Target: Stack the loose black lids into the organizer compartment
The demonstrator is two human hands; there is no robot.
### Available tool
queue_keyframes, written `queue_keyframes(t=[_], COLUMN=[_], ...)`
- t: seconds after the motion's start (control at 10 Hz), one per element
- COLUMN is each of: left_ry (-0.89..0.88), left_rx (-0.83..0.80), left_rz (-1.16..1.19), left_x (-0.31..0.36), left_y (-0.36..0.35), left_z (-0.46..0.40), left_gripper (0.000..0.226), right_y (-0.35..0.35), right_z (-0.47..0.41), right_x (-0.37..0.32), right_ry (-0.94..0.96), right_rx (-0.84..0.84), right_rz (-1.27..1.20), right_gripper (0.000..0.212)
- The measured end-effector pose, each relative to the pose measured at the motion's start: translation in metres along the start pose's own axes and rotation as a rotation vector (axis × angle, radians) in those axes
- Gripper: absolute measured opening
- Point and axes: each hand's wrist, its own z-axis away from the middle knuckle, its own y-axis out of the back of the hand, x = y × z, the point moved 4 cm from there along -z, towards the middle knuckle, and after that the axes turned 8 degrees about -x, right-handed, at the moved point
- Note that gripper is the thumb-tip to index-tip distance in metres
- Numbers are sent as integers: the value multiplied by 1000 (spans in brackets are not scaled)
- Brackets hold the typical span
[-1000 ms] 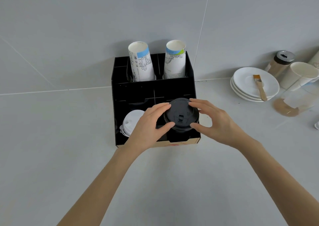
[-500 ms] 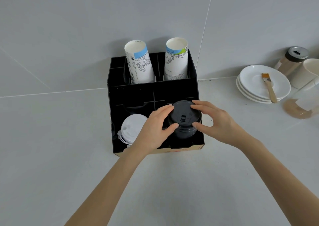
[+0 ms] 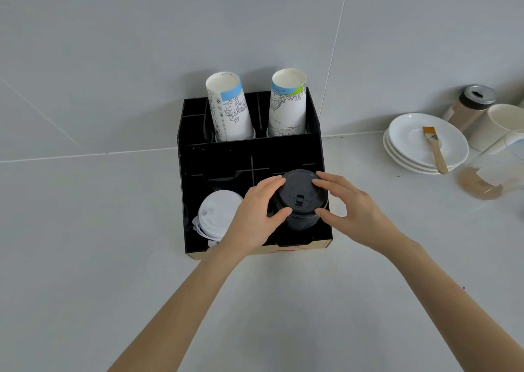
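Note:
A stack of black lids [image 3: 299, 198] stands in the front right compartment of the black organizer [image 3: 226, 158], rising above its rim. My left hand [image 3: 255, 215] grips the stack from the left, thumb at the front and fingers on the top edge. My right hand [image 3: 348, 210] holds it from the right the same way. The lower lids are hidden inside the compartment.
White lids [image 3: 218, 215] fill the front left compartment. Two stacks of paper cups [image 3: 229, 107] stand in the organizer's back slots. To the right are stacked white plates [image 3: 408, 144] with a brush [image 3: 435, 150], a shaker jar [image 3: 470, 105] and a cup [image 3: 499, 124].
The stack of black lids has sunk a little into the compartment with both hands on it. The camera view has shifted slightly.

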Motion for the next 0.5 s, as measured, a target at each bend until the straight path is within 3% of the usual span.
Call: queue_keyframes(t=[0.3, 0.5], left_ry=[2, 86], left_rx=[-70, 35], left_rz=[-120, -368], left_x=[9, 19], left_y=[13, 51], left_z=[1, 4], left_gripper=[56, 58], right_y=[4, 23], right_z=[0, -9], right_x=[-15, -38], right_ry=[-12, -28], right_rx=[-57, -98], right_rz=[178, 357], right_gripper=[54, 60])
